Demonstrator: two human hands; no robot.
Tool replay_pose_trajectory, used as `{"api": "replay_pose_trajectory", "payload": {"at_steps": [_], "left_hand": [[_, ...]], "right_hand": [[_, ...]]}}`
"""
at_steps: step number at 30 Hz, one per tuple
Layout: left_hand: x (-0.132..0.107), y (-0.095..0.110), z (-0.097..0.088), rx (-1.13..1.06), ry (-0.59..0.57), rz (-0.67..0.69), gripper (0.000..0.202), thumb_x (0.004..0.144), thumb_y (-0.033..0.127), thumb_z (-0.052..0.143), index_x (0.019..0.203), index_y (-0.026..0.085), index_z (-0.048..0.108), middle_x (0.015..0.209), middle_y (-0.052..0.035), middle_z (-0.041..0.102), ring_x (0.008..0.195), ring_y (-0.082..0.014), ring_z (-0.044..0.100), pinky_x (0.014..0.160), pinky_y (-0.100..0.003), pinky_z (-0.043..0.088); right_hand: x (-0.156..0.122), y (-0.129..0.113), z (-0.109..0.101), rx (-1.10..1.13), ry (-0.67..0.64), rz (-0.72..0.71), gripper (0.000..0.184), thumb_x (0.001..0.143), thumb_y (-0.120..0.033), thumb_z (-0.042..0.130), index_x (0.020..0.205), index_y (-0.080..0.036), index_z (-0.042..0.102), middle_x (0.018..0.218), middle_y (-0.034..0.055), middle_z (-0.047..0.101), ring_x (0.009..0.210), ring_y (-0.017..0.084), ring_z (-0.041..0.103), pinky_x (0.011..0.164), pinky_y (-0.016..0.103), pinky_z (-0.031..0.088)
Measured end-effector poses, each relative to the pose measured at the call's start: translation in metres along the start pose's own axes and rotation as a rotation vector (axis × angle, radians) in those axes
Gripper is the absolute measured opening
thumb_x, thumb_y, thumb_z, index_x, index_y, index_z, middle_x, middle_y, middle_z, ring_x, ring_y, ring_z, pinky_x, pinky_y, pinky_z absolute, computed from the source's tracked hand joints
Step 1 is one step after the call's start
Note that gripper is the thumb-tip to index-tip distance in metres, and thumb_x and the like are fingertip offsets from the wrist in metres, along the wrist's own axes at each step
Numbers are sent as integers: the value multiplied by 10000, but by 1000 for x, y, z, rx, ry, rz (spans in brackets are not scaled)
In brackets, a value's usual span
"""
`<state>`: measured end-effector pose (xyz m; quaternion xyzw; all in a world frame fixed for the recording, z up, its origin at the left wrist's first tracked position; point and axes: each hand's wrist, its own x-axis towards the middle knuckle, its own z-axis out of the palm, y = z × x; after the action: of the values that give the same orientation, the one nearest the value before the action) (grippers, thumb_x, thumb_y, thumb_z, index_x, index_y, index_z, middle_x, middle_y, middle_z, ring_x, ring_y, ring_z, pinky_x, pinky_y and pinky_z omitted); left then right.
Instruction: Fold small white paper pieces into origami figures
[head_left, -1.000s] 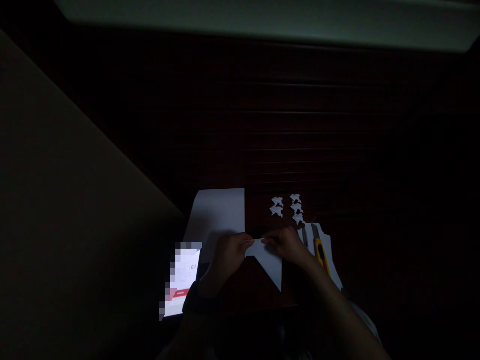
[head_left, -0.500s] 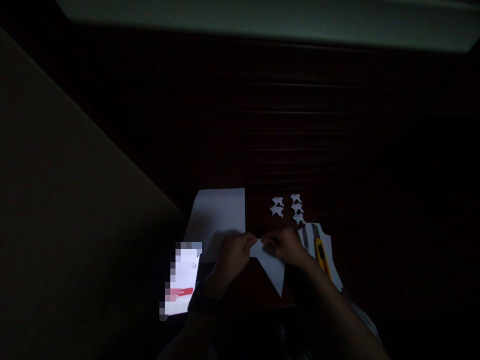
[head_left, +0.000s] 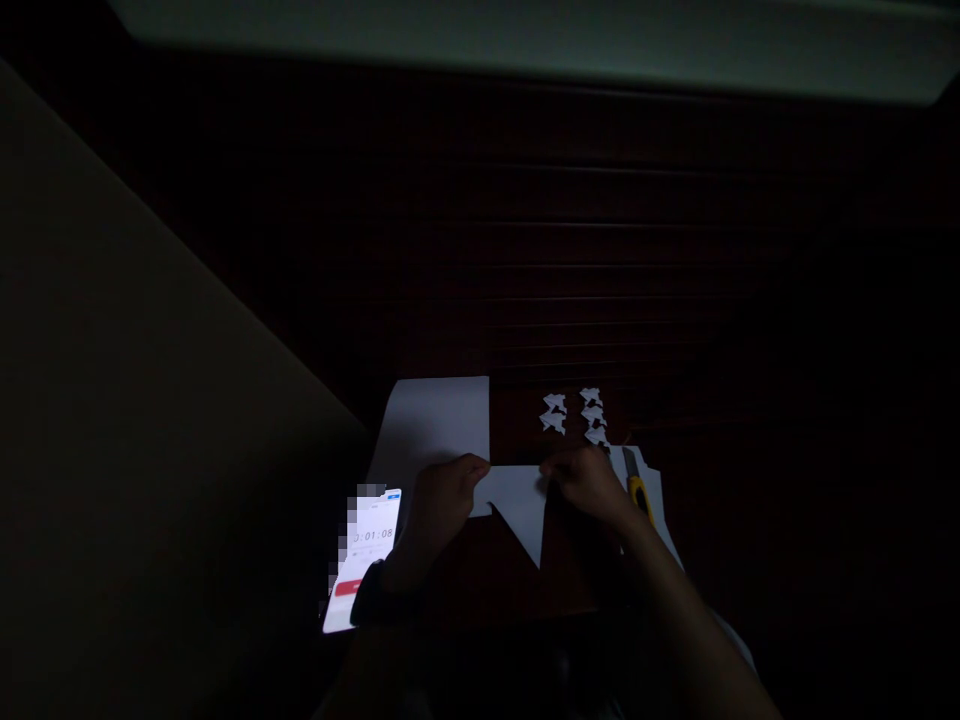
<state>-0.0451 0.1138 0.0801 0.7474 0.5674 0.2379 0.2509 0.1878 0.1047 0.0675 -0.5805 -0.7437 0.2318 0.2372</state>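
A white sheet of paper (head_left: pixel 517 492) is stretched between my two hands, its upper edge straight and a pointed flap hanging toward me on the right. My left hand (head_left: pixel 448 495) pinches its left end between thumb and fingers. At the upper right corner, my right hand (head_left: pixel 589 480) pinches the same sheet. Just beyond my hands lie several small folded paper figures (head_left: pixel 553 413), set out in two columns on the dark table. The light is dim, so fine creases in the sheet cannot be made out.
A larger white sheet (head_left: pixel 442 420) lies at the back left. A lit phone (head_left: pixel 373 550) showing a timer rests by my left wrist. On the right, a yellow utility knife (head_left: pixel 639 495) lies on more white paper (head_left: pixel 654 480), partly behind my right forearm.
My hands have moved apart along the paper's upper edge, the left one leftward and the right one slightly rightward. More of the sheet shows between them, and its pointed flap has shifted left.
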Motion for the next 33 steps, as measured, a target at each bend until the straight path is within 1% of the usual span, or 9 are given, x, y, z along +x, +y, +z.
{"api": "replay_pose_trajectory", "payload": {"at_steps": [5, 8, 11, 14, 17, 20, 25, 29, 33], "left_hand": [[1, -6, -1, -19, 10, 0, 281, 854, 347, 423, 850, 243, 685, 787, -3, 701, 724, -182, 631, 664, -255, 425], [1, -9, -1, -16, 10, -7, 282, 855, 352, 426, 850, 241, 686, 793, -10, 700, 726, -186, 630, 674, -262, 428], [0, -7, -2, -54, 30, -30, 275, 849, 367, 441, 856, 237, 684, 813, -12, 701, 760, -194, 634, 700, -271, 435], [0, -2, -3, -135, 26, -30, 264, 842, 371, 459, 842, 235, 685, 834, -4, 702, 795, -193, 633, 719, -270, 438], [-1, 4, -2, -206, 8, -16, 257, 839, 359, 470, 839, 227, 691, 851, -7, 705, 812, -188, 632, 722, -262, 440], [-1, 5, 0, -233, -69, -6, 260, 829, 329, 478, 877, 215, 706, 877, -27, 713, 807, -195, 637, 703, -266, 450], [-2, 7, 9, -216, -186, 43, 263, 815, 292, 485, 828, 185, 726, 765, -28, 714, 693, -178, 626, 611, -245, 430], [-4, 13, 11, -213, -219, 77, 262, 799, 267, 489, 722, 169, 720, 626, 7, 674, 590, -142, 587, 533, -212, 382], [-6, 16, 8, -271, -212, 74, 261, 789, 262, 486, 737, 166, 723, 655, -3, 685, 609, -156, 601, 530, -218, 396]], "right_hand": [[-1, 6, -4, -52, 30, 60, 195, 741, -157, 543, 764, -251, 712, 786, 23, 718, 722, 203, 644, 634, 262, 420], [1, 11, -6, -21, 106, 124, 174, 761, -190, 549, 814, -238, 709, 830, 47, 715, 775, 221, 644, 681, 287, 434], [4, 10, -6, 187, 191, 155, 227, 800, -286, 550, 988, -226, 661, 972, 56, 690, 889, 216, 629, 760, 304, 452], [6, 3, 1, 431, 175, 116, 386, 765, -352, 611, 1127, -222, 579, 1057, 49, 658, 943, 199, 614, 793, 296, 460], [6, -2, 9, 458, 144, 141, 233, 797, -361, 570, 921, -186, 662, 862, 47, 697, 793, 187, 641, 702, 277, 467], [6, -3, 12, 361, 101, 125, 205, 802, -352, 566, 789, -185, 685, 786, 41, 701, 728, 188, 639, 657, 274, 453], [5, -6, 12, 342, -9, -14, 160, 808, -301, 566, 791, -211, 697, 798, 20, 705, 730, 172, 636, 676, 260, 441], [3, -10, 14, 378, -16, 2, 175, 801, -337, 576, 783, -207, 692, 763, 15, 699, 694, 168, 625, 619, 245, 431], [3, -10, 10, 392, 8, 58, 221, 790, -381, 583, 750, -188, 685, 713, 24, 688, 648, 167, 608, 566, 238, 417]]}}
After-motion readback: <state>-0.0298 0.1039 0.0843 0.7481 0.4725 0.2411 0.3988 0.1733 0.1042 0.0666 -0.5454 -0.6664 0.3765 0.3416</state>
